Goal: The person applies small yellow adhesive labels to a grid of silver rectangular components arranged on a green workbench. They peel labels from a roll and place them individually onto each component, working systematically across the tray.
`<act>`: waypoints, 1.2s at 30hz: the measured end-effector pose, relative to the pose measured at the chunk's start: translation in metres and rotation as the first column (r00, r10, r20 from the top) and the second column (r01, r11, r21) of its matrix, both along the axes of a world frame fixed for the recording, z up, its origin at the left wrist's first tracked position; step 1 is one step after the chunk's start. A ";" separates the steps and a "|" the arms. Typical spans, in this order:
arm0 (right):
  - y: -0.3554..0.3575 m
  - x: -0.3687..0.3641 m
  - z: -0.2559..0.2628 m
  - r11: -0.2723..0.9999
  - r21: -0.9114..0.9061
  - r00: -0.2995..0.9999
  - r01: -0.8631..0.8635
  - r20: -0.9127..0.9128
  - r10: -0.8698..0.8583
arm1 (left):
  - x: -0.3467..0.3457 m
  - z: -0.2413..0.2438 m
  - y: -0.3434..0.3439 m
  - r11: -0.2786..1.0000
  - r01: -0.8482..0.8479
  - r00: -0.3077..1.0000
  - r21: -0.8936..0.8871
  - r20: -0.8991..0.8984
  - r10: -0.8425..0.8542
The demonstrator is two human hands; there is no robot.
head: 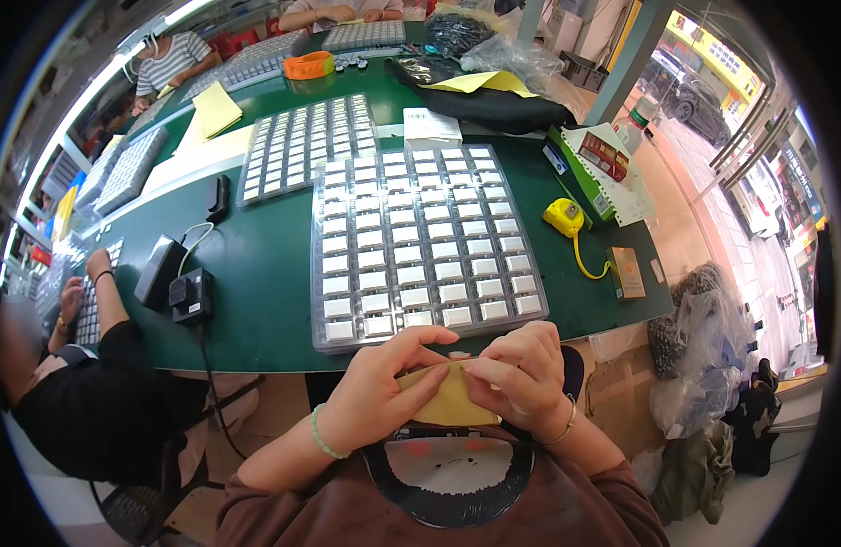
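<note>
Just in front of my chest, my left hand [379, 393] holds a yellow paper sheet [454, 403] between thumb and fingers. My right hand [526, 383] pinches the upper edge of the same sheet, its thumb and index finger close to the left thumb. A small pale piece with a reddish mark [459, 355] shows behind the sheet's top edge; whether fingers touch it I cannot tell. Right beyond both hands lies a clear plastic tray [316, 294], its rows of compartments filled with white rectangular pieces [411, 275].
On the green table [270, 287] are a second filled tray [246, 195], black power adapters [159, 272], a yellow tape measure [564, 217], a small carton [625, 273], a green box [584, 184] and a black bag [488, 113]. A co-worker [85, 390] sits at left; others work farther back.
</note>
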State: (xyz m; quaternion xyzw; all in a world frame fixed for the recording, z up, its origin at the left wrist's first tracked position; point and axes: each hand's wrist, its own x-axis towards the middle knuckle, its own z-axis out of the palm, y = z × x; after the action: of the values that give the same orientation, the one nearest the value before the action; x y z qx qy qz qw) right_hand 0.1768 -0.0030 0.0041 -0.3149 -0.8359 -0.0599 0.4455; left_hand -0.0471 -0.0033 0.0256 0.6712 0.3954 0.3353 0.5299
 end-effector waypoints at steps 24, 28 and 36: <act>-0.008 -0.020 0.025 0.948 -0.256 0.980 -0.187 0.017 0.198 | -0.034 0.019 -0.007 0.987 0.083 0.981 0.138 -0.187 -0.056; -0.011 -0.024 0.024 0.981 -0.119 0.984 -0.154 0.066 0.163 | -0.038 0.016 -0.007 0.994 0.035 0.993 0.106 -0.119 -0.022; -0.010 -0.033 0.015 0.981 -0.099 0.986 -0.168 -0.024 0.166 | -0.041 0.012 -0.010 0.996 0.020 0.998 0.085 -0.066 -0.014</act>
State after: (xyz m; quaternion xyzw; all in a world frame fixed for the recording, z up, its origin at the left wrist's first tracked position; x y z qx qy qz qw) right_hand 0.1442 -0.0134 0.0194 -0.2660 -0.8578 0.0222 0.4392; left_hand -0.0877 -0.0131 0.0381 0.7072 0.3920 0.3253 0.4903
